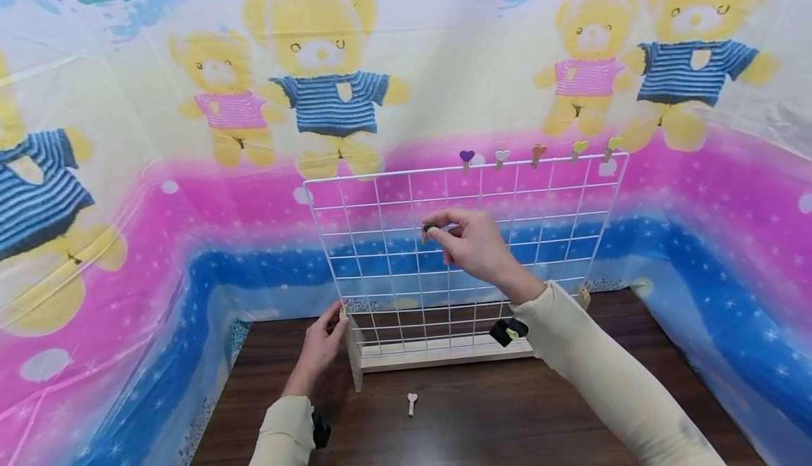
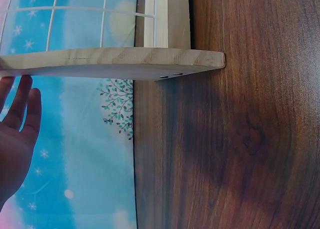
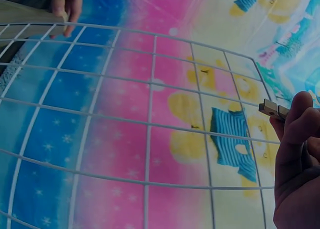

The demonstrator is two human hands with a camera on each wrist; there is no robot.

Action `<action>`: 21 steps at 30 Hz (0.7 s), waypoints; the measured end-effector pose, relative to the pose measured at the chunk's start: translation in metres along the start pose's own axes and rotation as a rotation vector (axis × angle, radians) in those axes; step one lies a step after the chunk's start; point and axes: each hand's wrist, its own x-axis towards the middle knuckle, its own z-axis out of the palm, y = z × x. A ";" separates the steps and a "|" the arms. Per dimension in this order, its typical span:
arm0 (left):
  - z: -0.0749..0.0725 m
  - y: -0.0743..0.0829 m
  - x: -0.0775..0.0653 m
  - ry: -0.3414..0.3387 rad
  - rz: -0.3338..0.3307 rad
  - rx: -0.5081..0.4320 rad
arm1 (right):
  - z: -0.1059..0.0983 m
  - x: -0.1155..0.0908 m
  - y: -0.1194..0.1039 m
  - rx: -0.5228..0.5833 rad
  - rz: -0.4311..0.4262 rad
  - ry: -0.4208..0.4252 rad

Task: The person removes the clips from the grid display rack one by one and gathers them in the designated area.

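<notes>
My right hand (image 1: 472,244) pinches a small wooden clothespin (image 3: 270,109) between thumb and fingertips, in front of the white wire grid (image 1: 393,174). Dark green shows at the clothespin's top in the head view; fingers hide part of it. With thumb in front and fingers behind, my left hand (image 1: 320,346) holds the upper end of the grid's left wooden side support (image 1: 353,353). On the table, in front of the stand, lies a clothespin with a pale pink heart (image 1: 411,402).
Heart clothespins line the grid's top wire toward the right: purple (image 1: 466,158), white (image 1: 502,158), orange (image 1: 538,154) and two yellow-green ones (image 1: 580,149). The stand is on a dark wooden table (image 1: 482,417). Behind it hangs a bear-printed cloth (image 1: 438,99).
</notes>
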 end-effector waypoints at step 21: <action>0.000 -0.002 0.000 -0.007 -0.016 -0.023 | 0.041 -0.050 0.062 -0.025 0.112 -0.124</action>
